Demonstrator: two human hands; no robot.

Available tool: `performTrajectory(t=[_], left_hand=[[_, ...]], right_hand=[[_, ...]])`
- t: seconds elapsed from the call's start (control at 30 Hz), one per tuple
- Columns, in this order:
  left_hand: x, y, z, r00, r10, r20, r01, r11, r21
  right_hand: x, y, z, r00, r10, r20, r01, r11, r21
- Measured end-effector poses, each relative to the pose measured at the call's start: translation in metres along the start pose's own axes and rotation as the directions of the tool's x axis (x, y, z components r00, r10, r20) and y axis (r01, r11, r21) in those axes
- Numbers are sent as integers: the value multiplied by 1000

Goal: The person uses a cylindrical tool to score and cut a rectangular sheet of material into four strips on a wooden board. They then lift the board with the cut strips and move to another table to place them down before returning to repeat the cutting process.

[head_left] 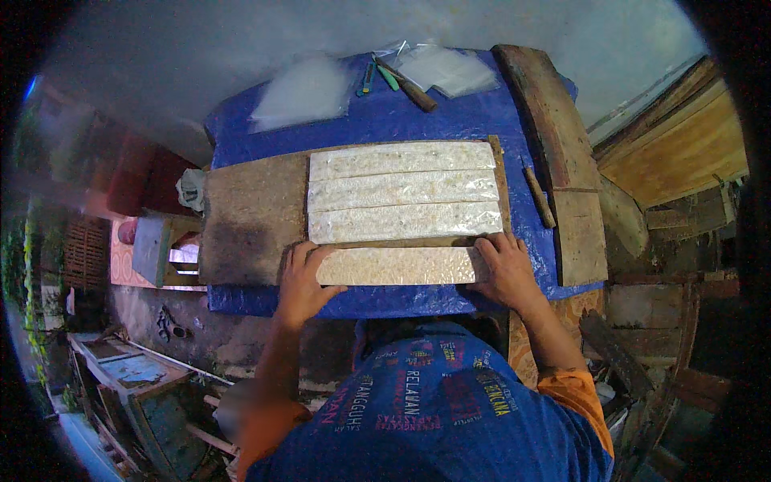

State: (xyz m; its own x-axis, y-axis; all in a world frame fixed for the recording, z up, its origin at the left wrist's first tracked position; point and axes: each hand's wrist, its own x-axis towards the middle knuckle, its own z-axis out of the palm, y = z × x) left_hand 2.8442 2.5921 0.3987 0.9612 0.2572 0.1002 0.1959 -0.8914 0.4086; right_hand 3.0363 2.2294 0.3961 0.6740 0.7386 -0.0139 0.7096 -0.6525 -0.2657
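A long, pale, speckled block in clear plastic [397, 265] lies crosswise at the near edge of a worn wooden board [249, 217]. My left hand [305, 285] grips its left end, with the thumb along the near side and the fingertips over the far side. My right hand [503, 271] grips the right end in the same way, fingers curled on it. Just beyond, three similar white wrapped blocks [401, 191] lie side by side in rows on the board, against a narrow wooden strip at their right.
A blue tarp [321, 300] covers the work surface. Toward the back are clear plastic bags [297, 92], a green-handled tool [386, 77] and a wooden-handled tool [418, 96]. Another handled tool [540, 198] lies right, beside long planks [574, 237]. A wooden frame and clutter [136, 369] stand lower left.
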Motion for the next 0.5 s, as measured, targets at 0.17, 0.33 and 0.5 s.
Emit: performTrajectory(t=[0.17, 0.33, 0.5], left_hand=[[1, -4, -3, 999, -3, 32, 3, 1000, -3], [-4, -1, -8, 1000, -8, 15, 8, 1000, 2], [-4, -9, -6, 986, -37, -160, 6, 983, -186]], right_hand=[[1, 1, 1, 999, -12, -42, 13, 999, 36], [-3, 2, -6, 996, -11, -87, 20, 995, 96], [7, 12, -1, 932, 234, -277, -140, 937, 319]])
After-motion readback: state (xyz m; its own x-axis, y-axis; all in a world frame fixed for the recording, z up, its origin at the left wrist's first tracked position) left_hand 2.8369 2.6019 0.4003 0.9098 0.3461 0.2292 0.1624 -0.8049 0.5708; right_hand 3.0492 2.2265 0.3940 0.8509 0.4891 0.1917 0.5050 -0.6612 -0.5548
